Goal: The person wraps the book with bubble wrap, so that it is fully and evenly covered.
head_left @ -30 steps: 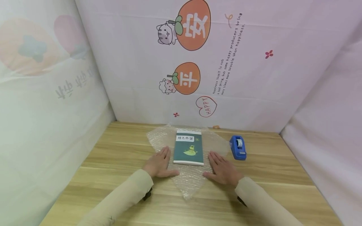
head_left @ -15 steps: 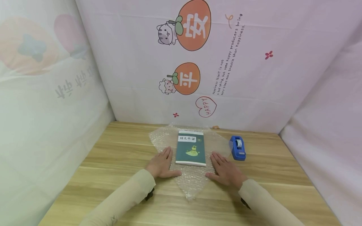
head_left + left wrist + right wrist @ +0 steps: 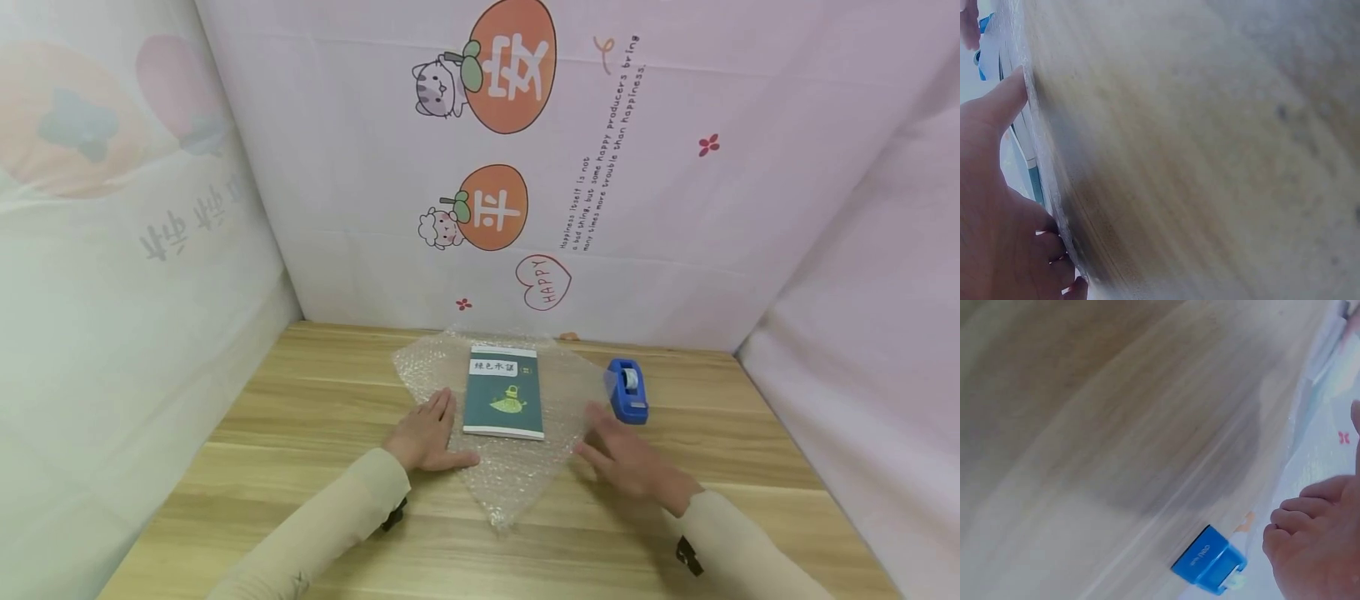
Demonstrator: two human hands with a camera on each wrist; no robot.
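A thin book with a dark green cover (image 3: pixel 502 417) lies flat on a sheet of clear bubble wrap (image 3: pixel 501 483) turned cornerwise on the table. My left hand (image 3: pixel 427 437) rests on the wrap's left side, fingers straight and thumb spread below the book. In the left wrist view, that hand's thumb (image 3: pixel 1007 97) lies along the wrap's edge. My right hand (image 3: pixel 633 458), slightly blurred, is at the wrap's right edge with fingers extended and nothing held. A blue tape dispenser (image 3: pixel 636 410) stands just beyond its fingertips, touching the wrap's right corner in the head view.
The wood-grain table (image 3: pixel 300 400) runs back to a white printed cloth (image 3: pixel 637 300) hung behind it. More cloth hangs on the left (image 3: pixel 150 333) and right (image 3: pixel 862 333) sides.
My right hand has left its place beside the book and moved right, toward the tape dispenser. My left hand stays on the wrap; the book has shifted little.
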